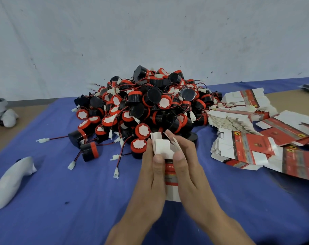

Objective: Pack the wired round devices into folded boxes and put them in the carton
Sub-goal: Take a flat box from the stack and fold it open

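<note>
Hands: left hand (150,175) and right hand (190,172) both grip a small box (162,147), thumbs on its flaps, just in front of the device pile (146,103); flat boxes (247,144) right of it.

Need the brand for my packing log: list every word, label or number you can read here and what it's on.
Nothing reads clearly.
On the folded box, gripped by the left hand and the right hand: lettering on a red band, too blurred.
On the flat boxes: print and yellow emblems, too small.
On the round devices: white caps, no text visible.
</note>
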The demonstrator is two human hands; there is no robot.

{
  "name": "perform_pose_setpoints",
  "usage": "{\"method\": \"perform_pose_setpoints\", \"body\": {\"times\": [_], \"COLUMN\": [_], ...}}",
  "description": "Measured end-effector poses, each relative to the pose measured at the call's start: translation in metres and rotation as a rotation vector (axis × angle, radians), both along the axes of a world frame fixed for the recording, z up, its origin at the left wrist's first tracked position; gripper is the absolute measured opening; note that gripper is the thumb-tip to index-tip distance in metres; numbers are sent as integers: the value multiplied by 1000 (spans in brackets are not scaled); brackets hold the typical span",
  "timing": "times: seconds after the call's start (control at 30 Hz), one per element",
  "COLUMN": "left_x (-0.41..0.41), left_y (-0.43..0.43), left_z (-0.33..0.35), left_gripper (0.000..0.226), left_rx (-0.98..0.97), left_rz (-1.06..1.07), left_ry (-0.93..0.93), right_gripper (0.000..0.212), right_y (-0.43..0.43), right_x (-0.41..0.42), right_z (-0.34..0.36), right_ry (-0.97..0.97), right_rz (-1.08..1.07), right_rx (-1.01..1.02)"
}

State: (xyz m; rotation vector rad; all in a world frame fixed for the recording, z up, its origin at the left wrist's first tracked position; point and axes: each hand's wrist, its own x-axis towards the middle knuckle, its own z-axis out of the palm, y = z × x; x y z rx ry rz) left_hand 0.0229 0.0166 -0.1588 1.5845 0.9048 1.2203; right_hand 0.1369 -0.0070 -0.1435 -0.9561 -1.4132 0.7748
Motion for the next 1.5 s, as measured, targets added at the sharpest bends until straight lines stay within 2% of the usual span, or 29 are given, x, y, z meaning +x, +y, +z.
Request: {"method": "perform_pose_setpoints", "body": {"times": [0.2,0.37,0.47,0.6,0.7,0.77,0.87,1.0,1.2,1.33,1.5], "left_x": [3,3,2,1,0,0,-3,-9,-14,-17,-18], "left_y": [-4,-4,-4,-7,-9,-12,-14,-9,-5,-6,-9], "left_z": [1,2,3,6,11,17,31,34,31,28,26], "left_gripper": [80,80,81,76,83,75,46,56,48,39,33], "left_rx": [37,65,59,101,69,61,33,-2,-30,-31,-11], "left_rz": [-9,15,9,-6,-50,-99,-153,-200,-207,-231,-186], "left_ry": [16,42,53,51,16,-35,-114,-184,-205,-172,-153], "right_gripper": [49,39,33,34,38,43,45,42,21,32,48], "right_y": [2,2,2,1,2,2,3,3,1,-2,-3], "right_x": [4,6,7,6,6,8,13,12,11,9,9], "right_z": [2,0,0,2,3,3,5,6,6,4,2], "right_ry": [21,-148,-185,-185,-189,-210,-242,-247,-229,-295,-480], "right_rz": [-31,-126,-180,-206,-223,-236,-247,-236,-153,-146,-170], "right_rx": [63,157,207,209,220,229,270,270,293,289,251]}}
